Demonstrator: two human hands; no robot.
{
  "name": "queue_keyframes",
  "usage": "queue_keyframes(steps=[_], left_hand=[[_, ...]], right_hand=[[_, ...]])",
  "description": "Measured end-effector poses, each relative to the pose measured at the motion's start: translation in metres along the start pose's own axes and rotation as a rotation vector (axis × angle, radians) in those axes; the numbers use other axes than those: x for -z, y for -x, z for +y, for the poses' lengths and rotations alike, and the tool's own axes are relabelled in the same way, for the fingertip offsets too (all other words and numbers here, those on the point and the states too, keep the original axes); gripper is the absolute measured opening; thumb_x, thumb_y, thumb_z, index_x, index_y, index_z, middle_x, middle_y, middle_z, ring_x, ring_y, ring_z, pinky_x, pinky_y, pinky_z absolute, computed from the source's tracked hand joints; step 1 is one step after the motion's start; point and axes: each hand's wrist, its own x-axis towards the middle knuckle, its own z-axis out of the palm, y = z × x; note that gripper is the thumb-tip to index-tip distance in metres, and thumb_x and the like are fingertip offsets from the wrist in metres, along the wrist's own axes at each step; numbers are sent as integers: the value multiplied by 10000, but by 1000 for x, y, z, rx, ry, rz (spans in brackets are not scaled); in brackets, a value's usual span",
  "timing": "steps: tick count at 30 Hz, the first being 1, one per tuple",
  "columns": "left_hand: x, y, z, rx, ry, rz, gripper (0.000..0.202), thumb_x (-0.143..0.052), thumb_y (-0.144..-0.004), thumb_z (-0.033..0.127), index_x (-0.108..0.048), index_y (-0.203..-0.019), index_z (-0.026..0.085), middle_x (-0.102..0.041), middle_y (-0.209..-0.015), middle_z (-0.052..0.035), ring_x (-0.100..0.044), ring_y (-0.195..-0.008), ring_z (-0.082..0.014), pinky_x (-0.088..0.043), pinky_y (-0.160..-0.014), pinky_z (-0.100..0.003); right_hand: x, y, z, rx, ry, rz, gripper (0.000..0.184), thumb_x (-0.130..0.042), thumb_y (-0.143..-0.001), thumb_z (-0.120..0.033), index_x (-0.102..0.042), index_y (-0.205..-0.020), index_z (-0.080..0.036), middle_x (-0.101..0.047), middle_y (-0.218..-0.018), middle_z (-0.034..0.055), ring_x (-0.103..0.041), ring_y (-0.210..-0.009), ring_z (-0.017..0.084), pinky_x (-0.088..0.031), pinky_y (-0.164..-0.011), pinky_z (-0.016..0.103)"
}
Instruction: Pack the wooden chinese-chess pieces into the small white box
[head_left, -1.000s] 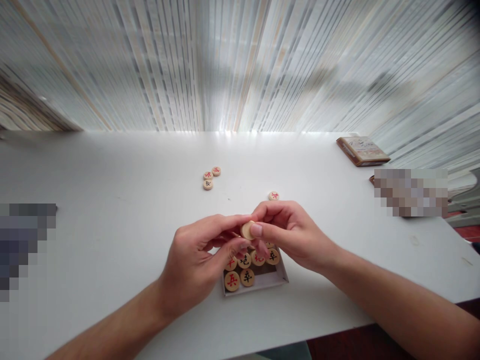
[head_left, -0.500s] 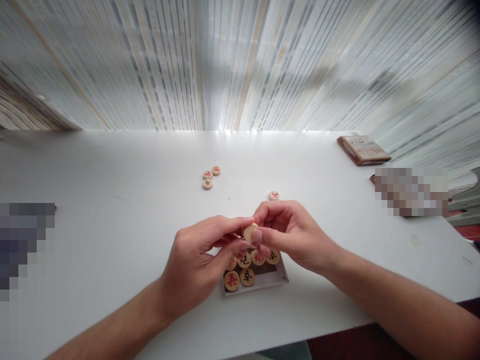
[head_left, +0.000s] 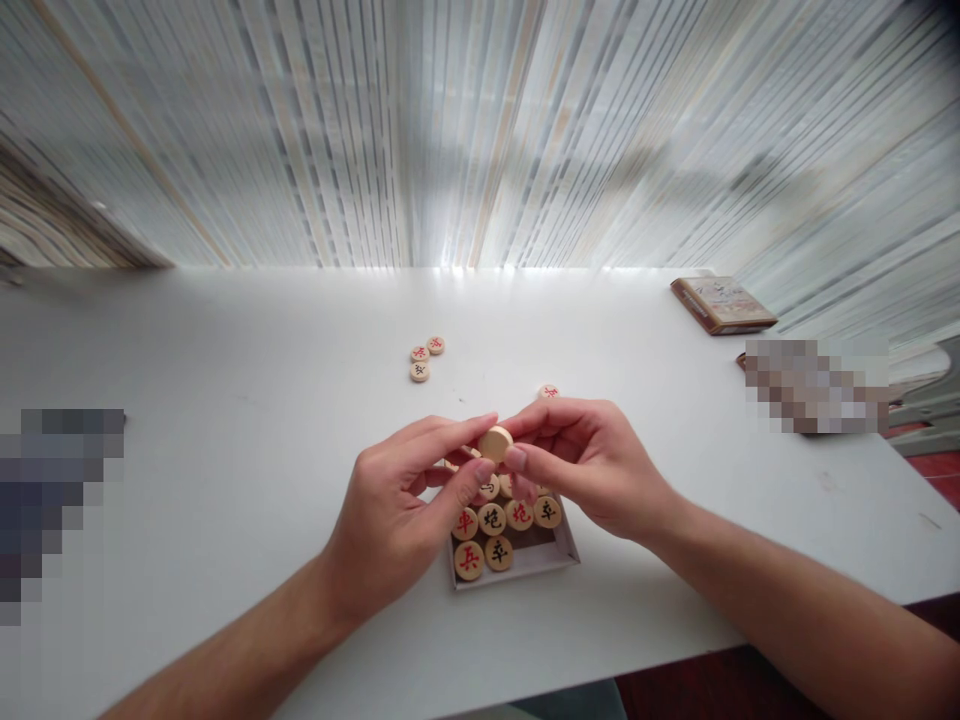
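Observation:
Both hands meet over a shallow white box [head_left: 564,548] near the table's front edge. My left hand [head_left: 397,515] and my right hand [head_left: 581,460] pinch one round wooden disc [head_left: 495,443] between their fingertips, a little above the box. The disc's face is turned away, so its mark is hidden. Inside the box lie several wooden discs [head_left: 492,520] with red or black characters, partly covered by my fingers.
Three loose discs [head_left: 424,357] lie on the white table [head_left: 225,400] further back, and one disc [head_left: 547,391] peeks out just behind my right hand. A brown box [head_left: 723,303] sits at the far right. Blurred patches mark the left and right edges.
Both hands have lifted the disc slightly and tilted it; more of the discs in the box now show beneath the fingers.

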Motion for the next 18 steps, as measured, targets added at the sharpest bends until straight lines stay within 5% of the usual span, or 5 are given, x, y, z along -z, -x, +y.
queue_keyframes(steps=[6, 11, 18], left_hand=[[-2, -4, 7, 176, 187, -5, 244, -747, -1031, 250, -856, -1248, 235, -842, -969, -44, -803, -756, -143, -727, -743, -250], [-2, -7, 10, 301, 306, -42, 242, -816, -984, 303, -874, -1190, 190, -880, -1050, -89, -843, -971, -245, -725, -890, -336], [1, -5, 2, 383, 450, -108, 354, -812, -997, 382, -825, -1300, 201, -871, -1134, -101, -835, -1009, -223, -680, -919, -283]], right_hand=[[-1, 3, 10, 325, 370, 89, 210, -951, -819, -150, -839, -995, -177, -827, -801, 33, -773, -661, 142, -662, -626, 211], [5, 4, 15, 682, 830, 58, 189, -869, -923, -158, -799, -1098, -144, -787, -807, 46, -713, -647, 123, -615, -631, 215], [4, 3, 5, 750, 961, -48, 195, -775, -940, -112, -778, -1135, -111, -695, -704, 1, -627, -568, 102, -541, -575, 210]])
